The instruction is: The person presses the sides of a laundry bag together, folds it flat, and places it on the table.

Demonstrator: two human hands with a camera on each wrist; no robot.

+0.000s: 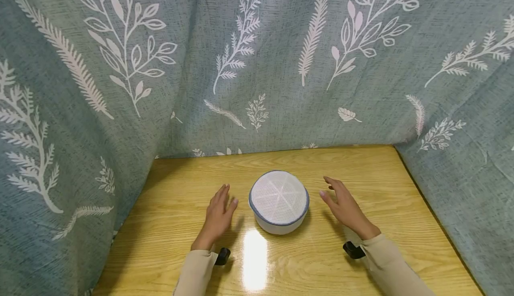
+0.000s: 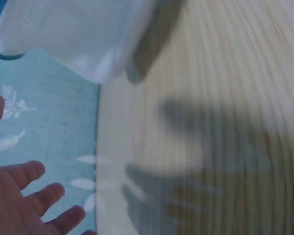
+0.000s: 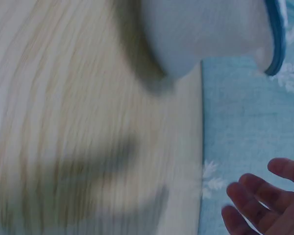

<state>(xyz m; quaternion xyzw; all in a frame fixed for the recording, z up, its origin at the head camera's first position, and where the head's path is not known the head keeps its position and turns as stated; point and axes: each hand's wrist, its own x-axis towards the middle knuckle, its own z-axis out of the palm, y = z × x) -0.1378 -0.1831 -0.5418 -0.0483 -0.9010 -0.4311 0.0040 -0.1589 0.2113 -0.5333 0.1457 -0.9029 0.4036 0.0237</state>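
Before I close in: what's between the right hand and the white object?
In the head view, only bare tabletop separates the right hand from the white object.

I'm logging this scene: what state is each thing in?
White item: mesh face up, resting on table
Left grip: relaxed, empty, apart from white item
Right grip: relaxed, empty, apart from white item
Table: glossy, showing bright glare
Cloth: hanging, lightly creased

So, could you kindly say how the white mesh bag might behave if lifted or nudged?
The white mesh bag would probably feel light if empty, since its top looks thin. Its cloth-like side may give when squeezed, though the blue piping seems to keep the rim round. Low and wide on the table, it seems unlikely to tip.
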